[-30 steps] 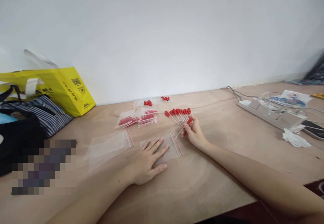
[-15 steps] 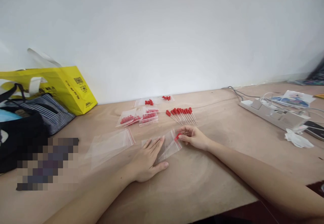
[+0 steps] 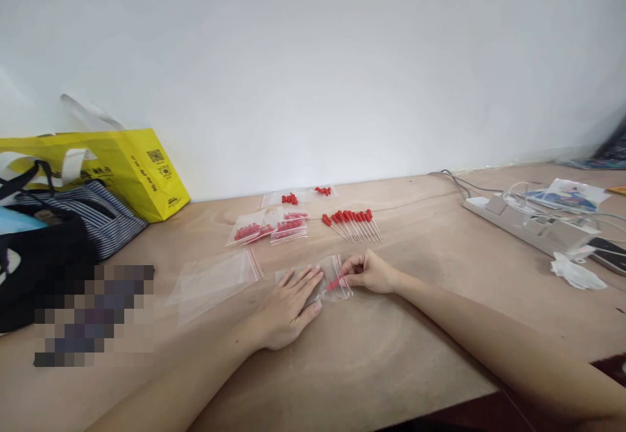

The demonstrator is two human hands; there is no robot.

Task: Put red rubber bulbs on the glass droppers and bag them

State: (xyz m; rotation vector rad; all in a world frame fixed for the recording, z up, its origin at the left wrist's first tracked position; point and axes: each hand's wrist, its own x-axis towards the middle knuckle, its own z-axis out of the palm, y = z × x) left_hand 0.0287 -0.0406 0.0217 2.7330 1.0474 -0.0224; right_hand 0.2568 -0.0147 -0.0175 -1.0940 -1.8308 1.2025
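Observation:
My left hand (image 3: 291,308) lies flat on a small clear zip bag (image 3: 328,298), fingers stretched out and pressing it to the table. At the bag's red-lined mouth, my right hand (image 3: 369,272) is closed in a pinch. Its fingertips hold the end of a red-bulbed dropper (image 3: 334,284), whose red part shows through the plastic inside the bag. Beyond the hands, several more red-bulbed droppers (image 3: 352,223) lie side by side, thin clear stems towards me. Flat clear zip bags (image 3: 215,282) lie left of my left hand.
Filled bags with red bulbs (image 3: 288,225) lie further back, and small red pieces (image 3: 289,199) rest near the wall. A yellow bag (image 3: 147,178) and a striped pouch (image 3: 110,217) stand left. At right are a power strip (image 3: 518,227) with cables and a crumpled tissue (image 3: 577,272).
My right hand has moved slightly left and down, and the red bulb has gone from the bag's mouth further into the bag. The left hand stays pressed on the bag.

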